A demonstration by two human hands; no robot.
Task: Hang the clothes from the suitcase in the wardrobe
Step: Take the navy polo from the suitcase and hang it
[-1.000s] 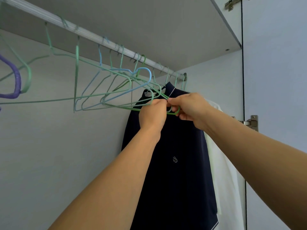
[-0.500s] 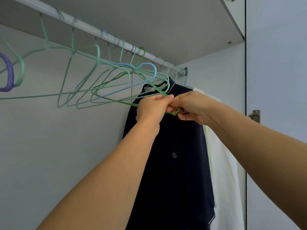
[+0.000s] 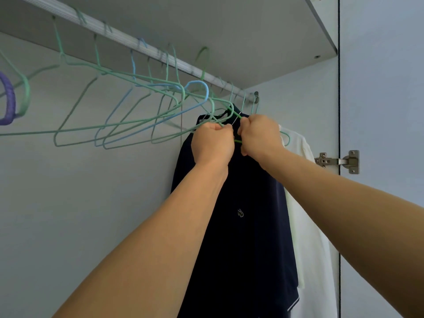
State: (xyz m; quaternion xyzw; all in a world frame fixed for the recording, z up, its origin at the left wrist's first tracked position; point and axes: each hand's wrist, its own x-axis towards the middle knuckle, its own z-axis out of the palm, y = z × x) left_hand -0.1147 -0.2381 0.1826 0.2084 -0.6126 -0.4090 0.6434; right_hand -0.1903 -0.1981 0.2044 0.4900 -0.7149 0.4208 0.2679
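The shirt (image 3: 241, 226) is dark navy with a small pale emblem (image 3: 240, 213); the garment (image 3: 314, 226) beside it is white; the hangers (image 3: 119, 125) are pale green and light blue; one hanger (image 3: 6, 99) is purple; the rail (image 3: 128, 40) is silver.

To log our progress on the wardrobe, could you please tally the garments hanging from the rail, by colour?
Navy garment: 1
White garment: 1
Total: 2

L hand (image 3: 212, 143) & R hand (image 3: 260, 135) raised, fists side by side
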